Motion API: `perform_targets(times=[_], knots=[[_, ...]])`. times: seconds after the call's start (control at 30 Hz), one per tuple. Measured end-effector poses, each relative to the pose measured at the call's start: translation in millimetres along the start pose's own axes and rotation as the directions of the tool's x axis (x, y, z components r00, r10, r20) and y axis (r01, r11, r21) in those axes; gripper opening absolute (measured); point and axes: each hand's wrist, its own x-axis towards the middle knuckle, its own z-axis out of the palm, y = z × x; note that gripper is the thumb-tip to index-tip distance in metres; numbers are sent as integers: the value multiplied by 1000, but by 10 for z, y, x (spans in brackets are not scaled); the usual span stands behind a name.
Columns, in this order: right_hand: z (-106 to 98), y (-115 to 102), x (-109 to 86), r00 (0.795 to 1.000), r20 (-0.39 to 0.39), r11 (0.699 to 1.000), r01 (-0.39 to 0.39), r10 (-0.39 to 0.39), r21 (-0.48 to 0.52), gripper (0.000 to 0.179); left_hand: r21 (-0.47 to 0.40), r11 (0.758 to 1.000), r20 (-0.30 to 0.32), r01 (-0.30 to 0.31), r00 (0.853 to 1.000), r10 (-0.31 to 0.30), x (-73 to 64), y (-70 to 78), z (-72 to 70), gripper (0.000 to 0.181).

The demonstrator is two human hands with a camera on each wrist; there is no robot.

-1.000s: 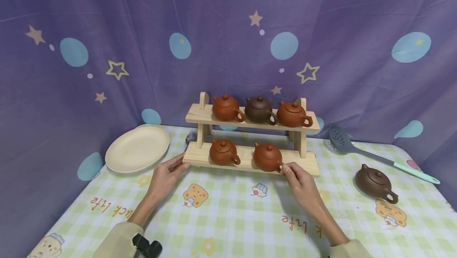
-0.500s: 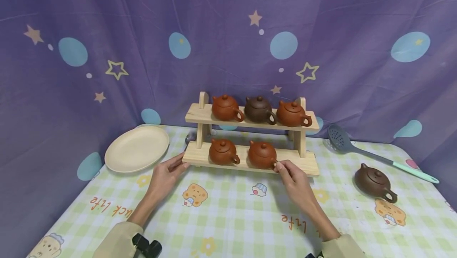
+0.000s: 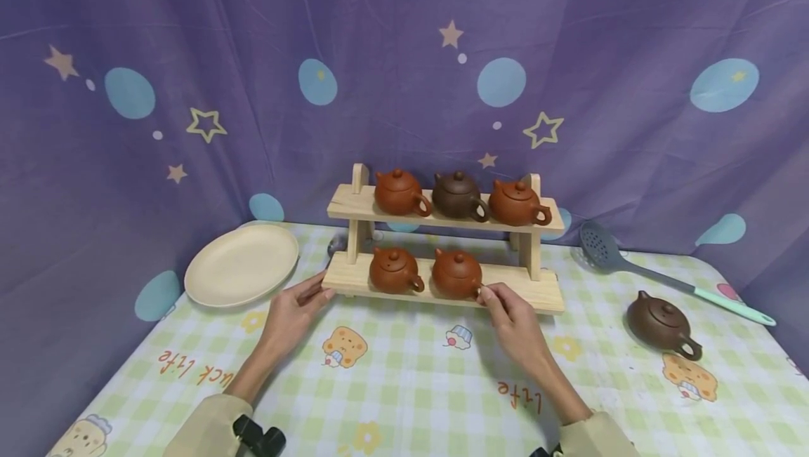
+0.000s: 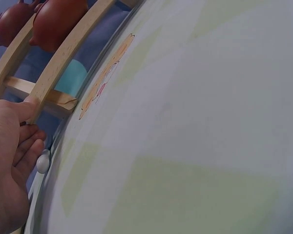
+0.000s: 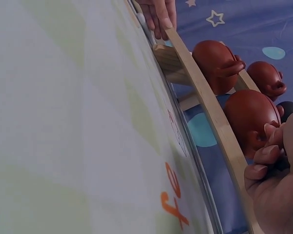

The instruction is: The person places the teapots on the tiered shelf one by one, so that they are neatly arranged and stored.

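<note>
A two-tier wooden display rack (image 3: 524,288) stands mid-table in the head view. My right hand (image 3: 517,320) pinches the handle of a reddish-brown teapot (image 3: 456,276) on the lower board; in the right wrist view its fingers (image 5: 267,155) are curled at that handle. Left of it on this board sits another reddish-brown teapot (image 3: 393,272), a small gap between them. At the board's left end my left hand (image 3: 296,313) grips the wood, thumb on the edge and fingers underneath in the left wrist view. The upper board carries two reddish-brown teapots (image 3: 398,194) with a dark brown teapot (image 3: 456,197) between them.
On the right of the checked tablecloth stands a dark brown teapot (image 3: 660,323), with a slotted skimmer (image 3: 657,276) behind it. A cream plate (image 3: 243,267) lies at the left. Behind the rack hangs a purple curtain (image 3: 404,92); a small metallic object (image 3: 337,243) pokes out beside it.
My right hand has slid the lower right teapot leftward along the board, closer to the teapot beside it. The left hand stays on the rack's end.
</note>
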Motion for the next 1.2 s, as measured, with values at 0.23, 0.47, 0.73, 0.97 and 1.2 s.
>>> perform_targets(times=[0.23, 0.47, 0.73, 0.97, 1.2], knots=[[30, -12, 9, 1000, -13, 1000, 4, -4, 2, 23, -7, 1000, -4, -23, 1000, 22, 6, -18, 1, 57], [22, -41, 21, 999, 2, 999, -45, 45, 22, 24, -4, 1000, -7, -13, 1000, 13, 13, -7, -1, 56], [-3, -92, 17, 993, 49, 990, -113, 110, 82, 25, 0, 1000, -5, -11, 1000, 11, 3, -2, -1, 56], [-21, -70, 20, 991, 67, 987, -124, 118, 105, 24, 15, 1000, -3, -3, 1000, 3, -12, -3, 1, 58], [-88, -76, 17, 990, 66, 985, -131, 124, 108, 25, 16, 999, -9, -32, 999, 32, 8, -17, -3, 56]])
